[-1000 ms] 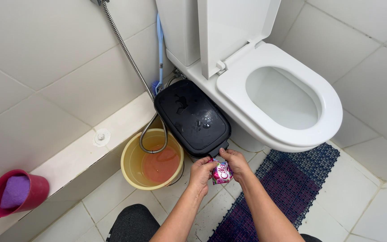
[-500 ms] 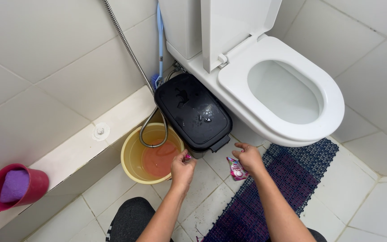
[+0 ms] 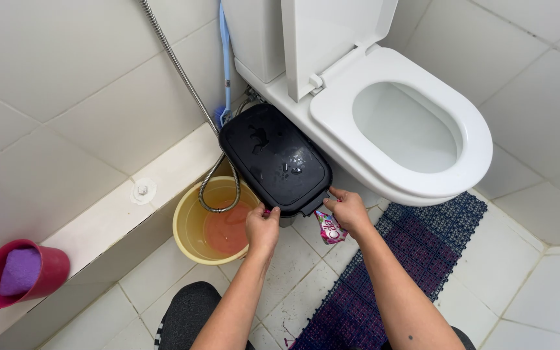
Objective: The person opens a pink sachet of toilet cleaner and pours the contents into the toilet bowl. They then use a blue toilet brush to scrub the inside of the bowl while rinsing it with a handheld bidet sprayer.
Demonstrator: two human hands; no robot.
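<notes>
Both at the near edge of the black lidded bin beside the toilet: left hand fingers curled under, right hand pinching a pink sachet (kept off wet tiles).

Left hand grips near edge of black lidded bin, fingers at its front lip; right hand touches bin's front right corner while pinching a small pink sachet that hangs below the fingers. Bin sits on tiled floor between yellow bucket holding orange-tinted water, with metal shower hose looped into it, and white toilet, seat down, lid up. Purple mat lies before toilet; red scoop on ledge at left
</notes>
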